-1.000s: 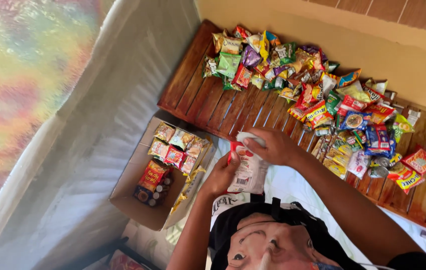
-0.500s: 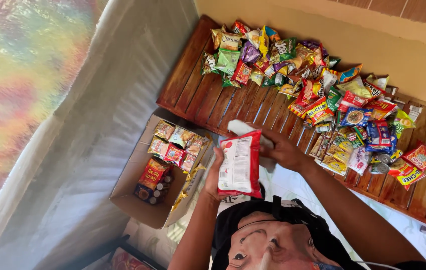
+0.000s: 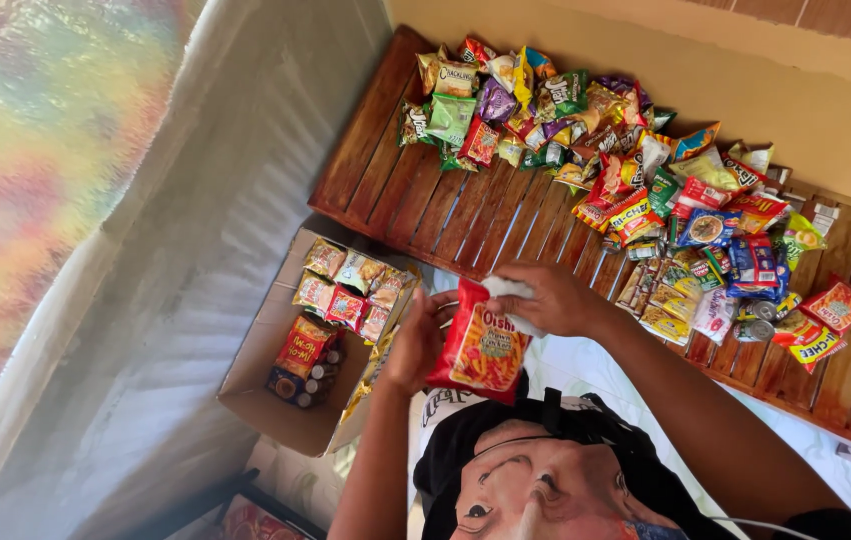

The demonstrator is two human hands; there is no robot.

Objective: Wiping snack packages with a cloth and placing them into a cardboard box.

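Observation:
My left hand (image 3: 413, 342) grips the left edge of a red and orange snack packet (image 3: 480, 348) and holds it upright in front of my chest. My right hand (image 3: 547, 298) is at the packet's top edge, closed on a small white cloth or tissue (image 3: 505, 290) that presses against the packet. Both hands are above the gap between the cardboard box (image 3: 265, 385) and the wooden slatted table (image 3: 445, 215). My black printed shirt (image 3: 535, 470) fills the bottom of the view.
The box at the left holds several snack packets (image 3: 345, 290) and small dark jars (image 3: 300, 385). A large heap of colourful snack packets (image 3: 635, 170) covers the far and right part of the table. A grey cloth (image 3: 175, 260) hangs at the left.
The packet has been turned: its pale back faced me earlier, now its red printed front does. My right hand has shifted to the packet's top edge with the white cloth.

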